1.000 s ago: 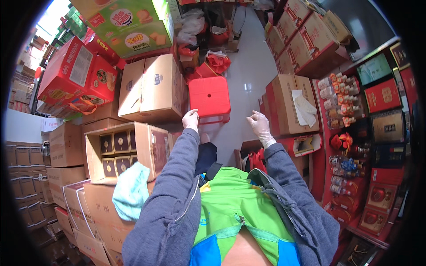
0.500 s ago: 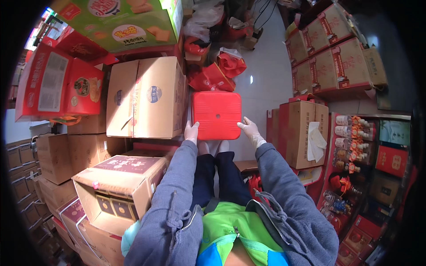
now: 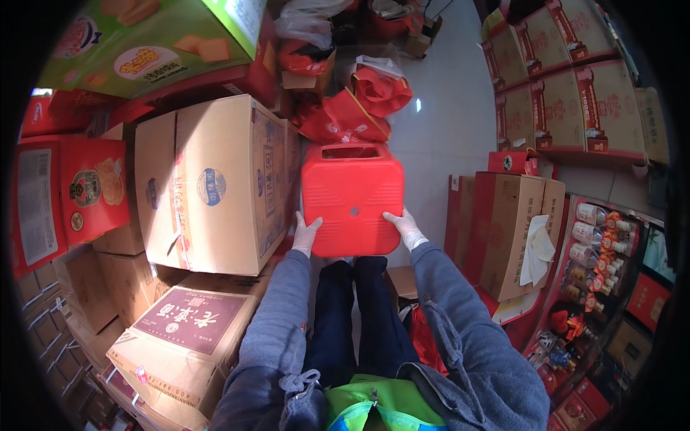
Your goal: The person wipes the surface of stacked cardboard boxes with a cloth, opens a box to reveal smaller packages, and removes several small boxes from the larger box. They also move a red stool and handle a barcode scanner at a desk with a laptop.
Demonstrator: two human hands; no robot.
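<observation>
A red plastic stool [image 3: 345, 188] with a square, ridged seat and a small centre hole is in front of me. It is tilted, so its far side with a long opening shows; its legs are mostly hidden. My left hand [image 3: 307, 233], in a pale glove, grips the near left edge with its thumb on the seat. At the near right edge, my gloved right hand [image 3: 405, 228] holds on the same way. The fingers of both hands are partly hidden beneath the rim. Just past the stool lie red bags [image 3: 345, 118].
A large brown carton [image 3: 194, 190] stands close on the left, with another carton [image 3: 190, 320] nearer me. Cartons [image 3: 517, 233] and a shelf of bottles [image 3: 596, 251] line the right. Pale floor [image 3: 431, 144] runs along the aisle.
The stool has come up closer to me and tipped, so its far side and opening now show. Both hands have stayed on its edges. My view has shifted slightly.
</observation>
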